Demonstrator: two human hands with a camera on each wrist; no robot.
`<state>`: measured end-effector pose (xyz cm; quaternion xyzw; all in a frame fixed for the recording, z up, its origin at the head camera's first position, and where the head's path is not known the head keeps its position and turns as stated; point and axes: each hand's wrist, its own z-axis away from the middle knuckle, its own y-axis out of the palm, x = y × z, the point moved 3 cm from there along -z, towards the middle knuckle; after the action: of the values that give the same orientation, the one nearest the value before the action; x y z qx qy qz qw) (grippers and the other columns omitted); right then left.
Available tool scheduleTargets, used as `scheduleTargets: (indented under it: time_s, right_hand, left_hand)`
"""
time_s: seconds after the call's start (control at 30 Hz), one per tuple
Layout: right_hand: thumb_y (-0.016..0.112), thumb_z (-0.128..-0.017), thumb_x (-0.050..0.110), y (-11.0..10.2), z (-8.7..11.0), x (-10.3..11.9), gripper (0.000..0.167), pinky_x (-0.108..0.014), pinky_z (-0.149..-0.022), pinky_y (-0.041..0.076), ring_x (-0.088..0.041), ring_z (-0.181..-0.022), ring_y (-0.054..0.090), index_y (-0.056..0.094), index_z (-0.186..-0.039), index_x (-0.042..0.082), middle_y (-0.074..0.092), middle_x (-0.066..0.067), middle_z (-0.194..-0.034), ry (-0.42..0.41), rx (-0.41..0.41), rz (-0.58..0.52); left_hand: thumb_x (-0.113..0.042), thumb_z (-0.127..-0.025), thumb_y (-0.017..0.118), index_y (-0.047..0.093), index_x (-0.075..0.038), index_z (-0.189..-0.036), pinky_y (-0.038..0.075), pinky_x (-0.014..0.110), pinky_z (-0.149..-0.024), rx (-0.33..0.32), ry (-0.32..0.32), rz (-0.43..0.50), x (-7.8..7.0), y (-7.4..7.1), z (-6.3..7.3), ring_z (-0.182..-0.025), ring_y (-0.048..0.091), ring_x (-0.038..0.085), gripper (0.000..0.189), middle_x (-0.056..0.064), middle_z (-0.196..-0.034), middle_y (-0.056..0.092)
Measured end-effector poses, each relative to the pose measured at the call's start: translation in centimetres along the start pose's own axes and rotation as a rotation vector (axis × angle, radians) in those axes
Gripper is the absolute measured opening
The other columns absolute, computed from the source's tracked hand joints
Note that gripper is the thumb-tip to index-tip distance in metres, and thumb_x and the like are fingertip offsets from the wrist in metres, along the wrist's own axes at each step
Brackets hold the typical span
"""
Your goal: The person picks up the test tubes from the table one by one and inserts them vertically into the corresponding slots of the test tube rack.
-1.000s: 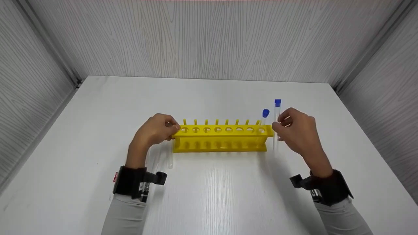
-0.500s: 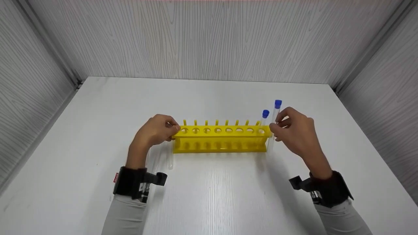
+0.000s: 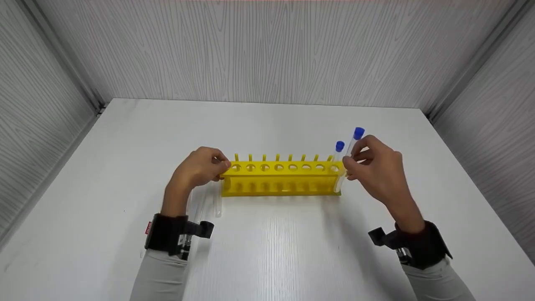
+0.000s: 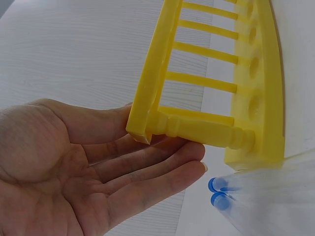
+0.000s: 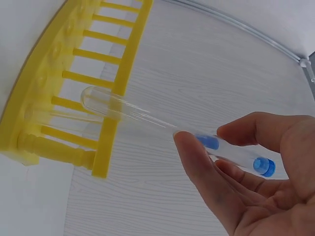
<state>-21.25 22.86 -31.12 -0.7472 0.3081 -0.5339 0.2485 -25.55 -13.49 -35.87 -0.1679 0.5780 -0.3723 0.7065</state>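
The yellow test tube rack [image 3: 284,171] stands across the middle of the table. At its left end my left hand [image 3: 199,168] grips the top bar, thumb above and fingers beneath, as the left wrist view [image 4: 103,162] shows. Between thumb and fingers, my right hand [image 3: 378,171] pinches a clear test tube with a blue stopper [image 3: 358,133]. This tube [image 5: 147,115] slants in front of the rack's right end, its rounded bottom outside the holes. Another blue-stoppered tube [image 3: 340,146] sits in the rightmost hole, leaning slightly.
Several clear tubes [image 3: 218,205] lie on the white table [image 3: 276,251] beside and below my left hand; two of their blue stoppers [image 4: 220,200] show in the left wrist view. Grained panels [image 3: 267,54] enclose the table at the back and sides.
My right hand has moved slightly left. The held tube has gone from upright beside the rack to tilted, its bottom now in front of the rack's right end. My left hand stays put.
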Motion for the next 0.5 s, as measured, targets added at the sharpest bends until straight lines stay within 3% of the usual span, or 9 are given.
scheduleTargets:
  time_s: [0.27,0.5]
  right_hand:
    - [0.067,-0.092,0.012,-0.13,0.10,0.26,0.016,-0.014,-0.062,0.055,-0.027,-0.084,0.076,0.058,-0.100,0.002,0.072,-0.014,-0.100,-0.033,-0.044,-0.042]
    - [0.069,-0.090,0.009,-0.24,0.15,0.46,0.014,-0.012,-0.064,0.054,-0.026,-0.082,0.077,0.059,-0.098,0.002,0.072,-0.012,-0.094,-0.089,-0.110,-0.077]
  left_hand:
    - [-0.025,-0.105,0.054,0.063,-0.003,-0.131,0.051,0.042,-0.088,0.003,-0.001,0.006,-0.12,0.06,-0.06,-0.105,0.071,0.035,0.035,0.019,-0.125,0.069]
    - [-0.025,-0.105,0.054,0.063,-0.003,-0.132,0.051,0.040,-0.085,0.004,0.008,0.001,-0.07,-0.06,0.04,-0.105,0.070,0.035,0.036,0.020,-0.124,0.069]
